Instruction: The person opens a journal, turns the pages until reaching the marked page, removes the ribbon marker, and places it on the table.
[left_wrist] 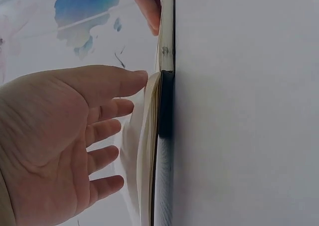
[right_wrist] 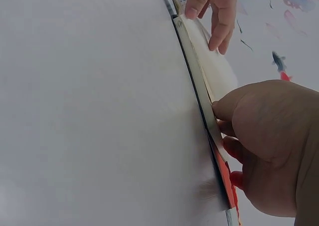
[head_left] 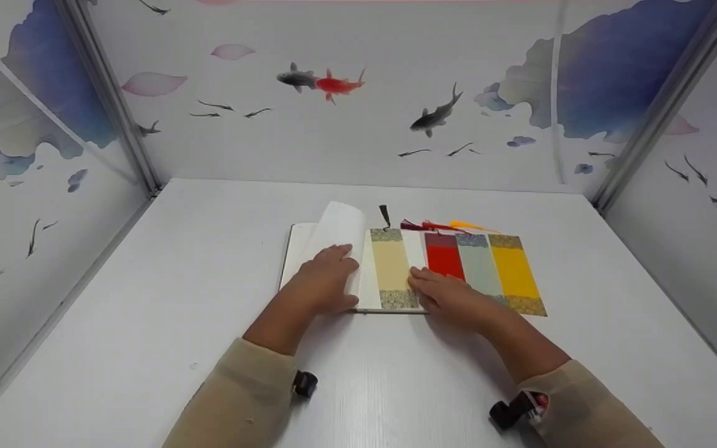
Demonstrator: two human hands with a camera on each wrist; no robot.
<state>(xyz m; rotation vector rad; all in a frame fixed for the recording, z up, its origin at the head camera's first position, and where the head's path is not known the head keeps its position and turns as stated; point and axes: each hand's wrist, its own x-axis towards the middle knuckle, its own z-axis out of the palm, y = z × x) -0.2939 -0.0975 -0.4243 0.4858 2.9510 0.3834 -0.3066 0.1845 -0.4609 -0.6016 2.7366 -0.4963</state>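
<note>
An open notebook (head_left: 299, 239) lies on the table, a white page (head_left: 340, 218) curving up from its left side. My left hand (head_left: 324, 280) is against that raised page with fingers extended and slightly spread; the left wrist view shows its thumb near the page edges. On the notebook's right side lies a beige bookmark (head_left: 391, 261) with patterned ends and a black tassel (head_left: 384, 214). My right hand (head_left: 452, 298) rests at the notebook's right edge, fingertips beside the beige bookmark. It partly covers a red bookmark (head_left: 444, 254); in the right wrist view its thumb touches the page edge.
Right of the red bookmark lie a pale green bookmark (head_left: 477, 264) and a yellow bookmark (head_left: 514, 264). Dark red, red and yellow tassels (head_left: 465, 224) spread behind them. Printed walls (head_left: 358, 143) with fish surround the white table (head_left: 365, 386).
</note>
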